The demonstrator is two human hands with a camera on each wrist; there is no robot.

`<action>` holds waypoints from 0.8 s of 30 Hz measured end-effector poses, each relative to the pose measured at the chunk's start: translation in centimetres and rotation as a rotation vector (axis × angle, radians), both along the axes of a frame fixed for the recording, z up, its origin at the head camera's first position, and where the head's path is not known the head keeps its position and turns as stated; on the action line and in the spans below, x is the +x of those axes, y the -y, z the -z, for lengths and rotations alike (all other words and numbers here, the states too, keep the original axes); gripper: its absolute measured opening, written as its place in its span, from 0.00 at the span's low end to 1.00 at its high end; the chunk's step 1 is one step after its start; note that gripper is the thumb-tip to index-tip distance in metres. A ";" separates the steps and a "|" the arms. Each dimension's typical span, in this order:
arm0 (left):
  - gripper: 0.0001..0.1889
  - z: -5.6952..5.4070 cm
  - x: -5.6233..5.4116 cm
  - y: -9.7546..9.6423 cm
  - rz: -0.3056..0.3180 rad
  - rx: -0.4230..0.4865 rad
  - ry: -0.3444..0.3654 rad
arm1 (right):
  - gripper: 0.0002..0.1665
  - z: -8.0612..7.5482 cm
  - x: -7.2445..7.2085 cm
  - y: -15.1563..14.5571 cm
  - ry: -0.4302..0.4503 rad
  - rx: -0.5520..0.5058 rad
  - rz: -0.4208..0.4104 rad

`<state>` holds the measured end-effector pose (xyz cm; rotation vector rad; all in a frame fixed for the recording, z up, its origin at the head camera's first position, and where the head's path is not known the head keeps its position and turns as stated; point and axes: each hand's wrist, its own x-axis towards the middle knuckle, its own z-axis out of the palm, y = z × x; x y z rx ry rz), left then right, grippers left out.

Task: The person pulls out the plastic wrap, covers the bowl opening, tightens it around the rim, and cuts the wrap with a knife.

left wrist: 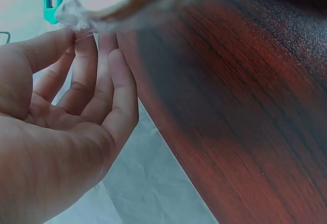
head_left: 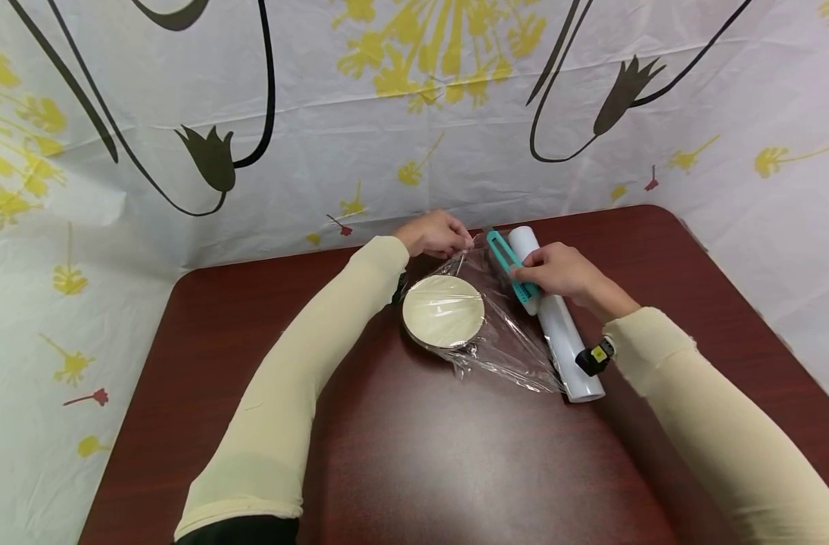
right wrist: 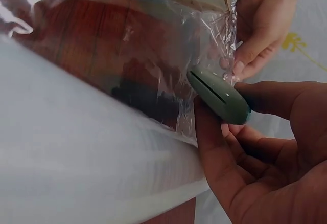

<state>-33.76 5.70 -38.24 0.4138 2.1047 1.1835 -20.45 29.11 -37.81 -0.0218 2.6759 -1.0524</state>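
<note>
Extended past the round container [head_left: 444,312], the left grip [head_left: 436,235] pinches the clear film [head_left: 506,344]. The right grip [head_left: 559,271], angled inward, clasps the teal cutter [head_left: 500,248] by the white roll [head_left: 568,344]; the film spans container and roll on the bench [head_left: 414,454].

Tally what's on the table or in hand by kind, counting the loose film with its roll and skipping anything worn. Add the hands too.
Hands: 2 (left hand, right hand)
Teal cutter: 1
Film roll: 1
Round cream-topped item: 1
Total: 5
</note>
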 end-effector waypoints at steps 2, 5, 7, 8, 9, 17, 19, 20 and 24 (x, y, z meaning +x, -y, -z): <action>0.10 0.0 0.0 -0.1 -0.004 0.008 -0.005 | 0.19 0.0 0.0 0.0 -0.004 -0.002 -0.002; 0.10 0.0 0.0 -0.2 -0.003 0.020 -0.010 | 0.19 0.0 -0.1 0.1 -0.011 0.008 -0.005; 0.09 0.0 0.1 -0.2 -0.002 0.019 -0.020 | 0.19 0.1 -0.1 0.2 -0.012 0.023 -0.003; 0.09 0.0 0.1 -0.2 -0.001 0.017 -0.030 | 0.19 0.1 -0.1 0.3 -0.015 0.033 0.000; 0.09 -0.1 0.1 -0.2 -0.002 0.016 -0.037 | 0.19 0.1 -0.2 0.3 -0.015 0.041 -0.001; 0.08 -0.4 0.3 -0.3 -0.012 0.028 -0.078 | 0.21 0.1 -0.1 0.7 -0.008 0.089 -0.016; 0.08 -0.4 0.3 -0.2 -0.012 0.031 -0.083 | 0.24 0.0 -0.1 0.7 -0.010 0.102 -0.026; 0.08 -0.4 0.3 -0.2 -0.012 0.032 -0.086 | 0.25 0.0 -0.1 0.7 -0.011 0.106 -0.030; 0.08 -0.3 0.2 -0.2 -0.016 0.040 -0.089 | 0.27 0.0 -0.1 0.7 -0.010 0.110 -0.038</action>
